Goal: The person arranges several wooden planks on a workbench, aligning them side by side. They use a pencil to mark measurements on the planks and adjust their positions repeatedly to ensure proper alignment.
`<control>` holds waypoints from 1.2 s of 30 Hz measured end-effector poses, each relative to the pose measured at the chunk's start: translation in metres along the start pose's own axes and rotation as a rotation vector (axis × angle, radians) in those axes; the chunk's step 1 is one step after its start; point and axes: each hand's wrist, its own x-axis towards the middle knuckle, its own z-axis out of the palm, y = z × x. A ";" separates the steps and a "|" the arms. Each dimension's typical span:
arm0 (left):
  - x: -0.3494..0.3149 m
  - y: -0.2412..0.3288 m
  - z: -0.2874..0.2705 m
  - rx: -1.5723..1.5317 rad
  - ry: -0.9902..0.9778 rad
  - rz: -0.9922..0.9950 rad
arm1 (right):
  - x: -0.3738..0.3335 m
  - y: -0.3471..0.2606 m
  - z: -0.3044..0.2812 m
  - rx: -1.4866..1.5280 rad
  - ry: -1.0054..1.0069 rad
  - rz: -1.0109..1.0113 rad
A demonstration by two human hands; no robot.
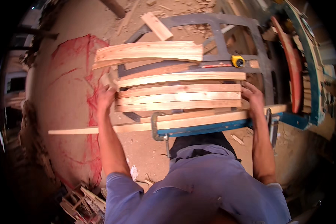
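Three pale wooden strips [179,98] lie edge to edge across a dark metal frame in front of me, and another strip [183,78] lies just beyond them, a little apart. My left hand [106,99] is at their left ends, its fingers closed on a small pale wooden block [108,80], partly hidden and blurred. My right hand [254,98] is at the right ends, fingers apart and bent against the wood. Nearer to me, a long wooden strip [134,127] runs along a blue metal bar [205,128]; a C-clamp [155,126] grips them.
The dark metal frame [222,41] holds curved boards [149,51], a yellow tape measure [238,61] and a short board [156,26]. A red curved piece [292,67] stands at right beside a blue frame [313,74]. Red sheeting [71,56] and wood scraps lie on the floor.
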 end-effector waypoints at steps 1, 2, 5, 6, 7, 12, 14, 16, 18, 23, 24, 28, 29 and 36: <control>0.007 0.018 0.002 0.003 -0.043 -0.007 | 0.002 -0.007 -0.007 -0.033 0.061 -0.026; 0.003 0.043 0.012 0.005 -0.088 -0.016 | 0.004 -0.014 -0.008 -0.067 0.124 -0.051; -0.005 0.084 0.025 -0.189 -0.084 -0.255 | 0.011 -0.040 -0.002 0.030 0.084 0.029; -0.010 0.100 0.033 -0.184 -0.060 -0.310 | 0.016 -0.040 0.001 0.003 0.064 0.026; -0.012 0.107 0.036 -0.181 -0.036 -0.366 | 0.022 -0.041 0.005 -0.025 0.042 0.022; -0.005 0.087 0.038 -0.180 0.070 -0.328 | 0.010 -0.056 0.024 -0.179 0.132 -0.128; -0.006 0.092 0.032 -0.210 0.124 -0.297 | 0.003 -0.062 0.022 -0.160 0.170 -0.221; -0.020 0.095 0.020 -0.231 0.157 -0.232 | -0.006 -0.065 0.020 -0.098 0.193 -0.289; -0.031 0.096 0.017 -0.525 0.242 -0.161 | -0.016 -0.066 0.019 0.005 0.203 -0.330; -0.070 0.103 0.010 -1.108 0.352 0.006 | -0.038 -0.057 0.021 0.233 0.062 -0.339; -0.075 0.101 0.008 -1.179 0.340 0.031 | -0.044 -0.059 0.025 0.242 0.044 -0.332; -0.082 0.081 0.009 -1.195 0.247 0.067 | -0.052 -0.051 0.019 0.255 -0.102 -0.366; -0.076 0.060 0.012 -1.139 0.218 0.098 | -0.047 -0.040 0.015 0.260 -0.095 -0.402; -0.081 -0.003 0.016 -1.039 0.178 0.028 | -0.043 -0.029 0.026 0.176 -0.047 -0.400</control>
